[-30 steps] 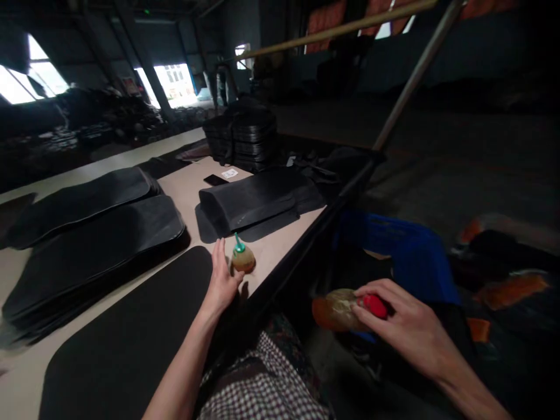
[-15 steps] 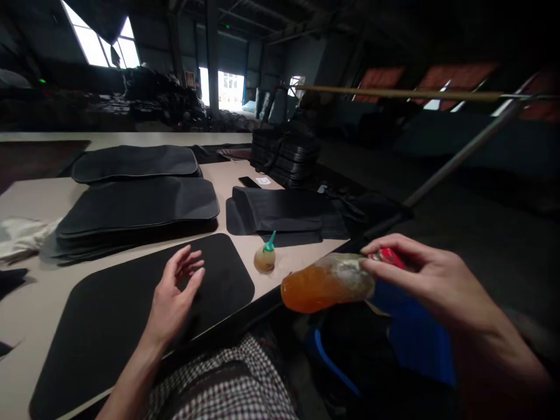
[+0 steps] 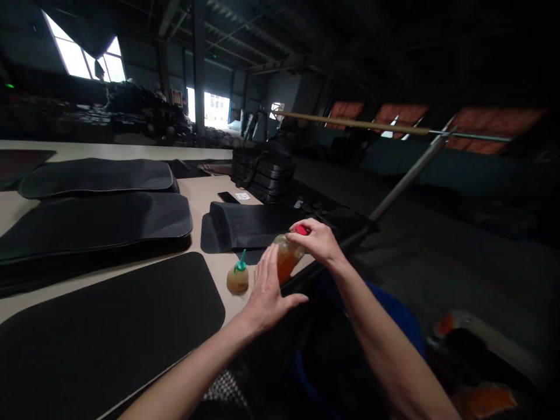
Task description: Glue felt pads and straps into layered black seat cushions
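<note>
Right hand (image 3: 318, 241) clamping red cap (image 3: 300, 230), tilting amber-liquid bottle (image 3: 287, 261) more upright; left hand (image 3: 266, 291), thumb spread, joining, so handling's becoming two-handed.

The right hand (image 3: 318, 241) pinches the red cap (image 3: 301, 230) of an orange-filled bottle (image 3: 287, 263); the left hand (image 3: 266, 294) lies open alongside, thumb apart, contact unclear. A green-tipped squeeze bottle (image 3: 237, 281) stands on the counter (image 3: 199, 188), between the left hand and a black sheet (image 3: 114, 326).

Daylight from a partly draped window (image 3: 81, 62) and a bright doorway (image 3: 217, 109) behind a dark pillar (image 3: 199, 70) breaks the gloom.
</note>
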Motion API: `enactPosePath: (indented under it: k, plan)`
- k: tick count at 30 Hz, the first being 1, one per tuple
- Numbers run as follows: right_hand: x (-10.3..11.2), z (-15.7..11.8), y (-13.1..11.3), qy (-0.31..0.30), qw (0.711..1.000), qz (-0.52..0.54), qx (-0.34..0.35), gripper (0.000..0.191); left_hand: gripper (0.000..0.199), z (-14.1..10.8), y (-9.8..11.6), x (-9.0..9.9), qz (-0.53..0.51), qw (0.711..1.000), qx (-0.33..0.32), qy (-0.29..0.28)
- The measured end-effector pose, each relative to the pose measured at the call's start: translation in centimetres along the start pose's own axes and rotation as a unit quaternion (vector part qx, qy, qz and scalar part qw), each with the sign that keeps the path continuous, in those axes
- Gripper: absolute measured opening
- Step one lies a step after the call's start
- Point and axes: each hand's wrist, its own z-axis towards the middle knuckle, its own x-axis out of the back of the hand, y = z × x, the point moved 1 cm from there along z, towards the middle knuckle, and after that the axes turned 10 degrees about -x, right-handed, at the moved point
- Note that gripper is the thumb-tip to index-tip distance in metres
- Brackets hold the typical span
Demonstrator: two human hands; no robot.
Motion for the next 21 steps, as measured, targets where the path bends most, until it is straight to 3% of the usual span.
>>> enactPosePath:
  k: [3,6,10,12,14,18,21]
  plan:
    - [-0.7,0.6,0.3,-0.014,0.999,0.001,0.029,0.024,0.134,2.8,-1.9,-3.1,0.084,0.995,0.028,0.045]
    - [-0.2,0.7,-0.1,-0.049,0.995,-0.017,0.081,0.028,0.136,5.0,-3.8,-4.2,0.124,0.987,0.036,0.098]
    - [1.0,0.6,-0.6,-0.048,0.968,-0.215,0.119,0.047,0.12,6.4,-5.3,-4.4,0.096,0.987,0.059,0.118]
    - [1.2,0.4,-0.8,-0.03,0.94,-0.322,0.107,0.06,0.11,6.4,-5.5,-4.5,0.083,0.987,0.068,0.12]
    - [1.3,0.2,-0.9,-0.027,0.93,-0.356,0.085,0.064,0.105,6.3,-5.6,-4.7,0.079,0.986,0.067,0.132]
    - [1.6,0.0,-1.5,-0.03,0.961,-0.276,0.021,0.061,0.103,6.4,-5.5,-5.0,0.075,0.984,0.074,0.141]
    - [1.5,0.3,-2.0,0.001,0.956,-0.293,0.0,0.059,0.105,6.5,-5.4,-5.0,0.069,0.984,0.09,0.139]
